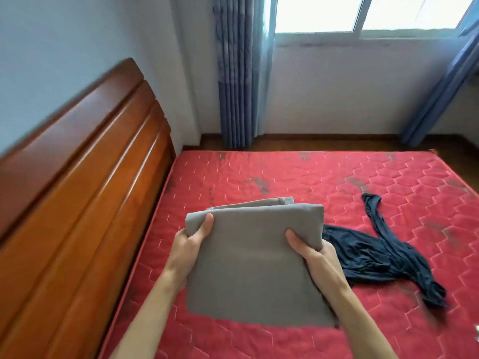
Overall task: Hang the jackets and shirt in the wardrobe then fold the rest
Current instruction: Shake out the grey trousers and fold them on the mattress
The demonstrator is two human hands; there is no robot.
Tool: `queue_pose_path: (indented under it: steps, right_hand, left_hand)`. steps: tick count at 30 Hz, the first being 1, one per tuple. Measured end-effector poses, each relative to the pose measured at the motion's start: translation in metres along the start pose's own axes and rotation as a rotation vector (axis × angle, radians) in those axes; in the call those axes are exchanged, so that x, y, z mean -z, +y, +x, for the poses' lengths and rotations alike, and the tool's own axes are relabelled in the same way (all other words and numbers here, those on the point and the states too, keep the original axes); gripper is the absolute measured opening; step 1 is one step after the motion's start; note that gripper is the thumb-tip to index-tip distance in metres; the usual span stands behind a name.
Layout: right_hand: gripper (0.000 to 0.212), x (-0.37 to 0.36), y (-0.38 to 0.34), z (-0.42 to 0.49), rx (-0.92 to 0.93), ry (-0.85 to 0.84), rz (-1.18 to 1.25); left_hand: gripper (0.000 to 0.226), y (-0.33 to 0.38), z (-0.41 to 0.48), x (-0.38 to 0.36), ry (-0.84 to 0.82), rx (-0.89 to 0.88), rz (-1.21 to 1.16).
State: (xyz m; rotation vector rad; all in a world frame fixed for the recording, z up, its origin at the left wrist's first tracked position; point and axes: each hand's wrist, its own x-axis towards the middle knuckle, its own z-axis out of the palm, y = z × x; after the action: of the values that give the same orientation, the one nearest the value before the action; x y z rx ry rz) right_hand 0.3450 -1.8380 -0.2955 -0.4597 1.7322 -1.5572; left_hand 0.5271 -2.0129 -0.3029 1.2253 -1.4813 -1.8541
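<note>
A grey folded garment [254, 263] is held up over the red mattress [337, 177], folded over at its top edge. My left hand [193, 242] grips its upper left corner with the thumb on top. Gripping the garment's right side is my right hand [311, 248], thumb on the front and fingers behind. A dark navy garment [375, 252] lies crumpled on the mattress to the right, one thin part stretching away toward the far side.
A wooden headboard [85, 182] runs along the left of the bed. Blue curtains [238, 73] hang beside a bright window [363, 14] at the far wall. A strip of wooden floor [324, 143] shows beyond the mattress.
</note>
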Motion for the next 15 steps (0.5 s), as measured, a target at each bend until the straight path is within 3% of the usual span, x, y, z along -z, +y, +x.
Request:
queue_pose_path:
  steps: [5, 8, 9, 11, 13, 15]
  right_hand:
    - [0.033, -0.022, -0.074, -0.036, 0.110, 0.133, 0.125]
    - [0.033, -0.040, -0.107, -0.051, 0.160, 0.304, 0.270]
    - [0.032, -0.045, -0.116, -0.056, 0.180, 0.334, 0.300]
    - [0.032, -0.051, -0.126, -0.064, 0.203, 0.356, 0.316]
    - [0.035, -0.050, -0.130, -0.073, 0.207, 0.360, 0.299]
    - [0.036, -0.045, -0.132, -0.081, 0.224, 0.379, 0.302]
  left_hand:
    - [0.075, 0.060, -0.042, 0.006, -0.023, -0.043, 0.001]
    - [0.098, 0.065, -0.071, -0.008, -0.069, 0.191, -0.275]
    - [0.094, 0.068, -0.081, -0.020, -0.139, 0.291, -0.438]
    - [0.075, 0.085, -0.107, -0.047, -0.288, 0.323, -0.665]
    - [0.042, 0.108, -0.125, -0.068, -0.275, 0.226, -0.737]
    - [0.027, 0.127, -0.132, -0.079, -0.204, 0.158, -0.713]
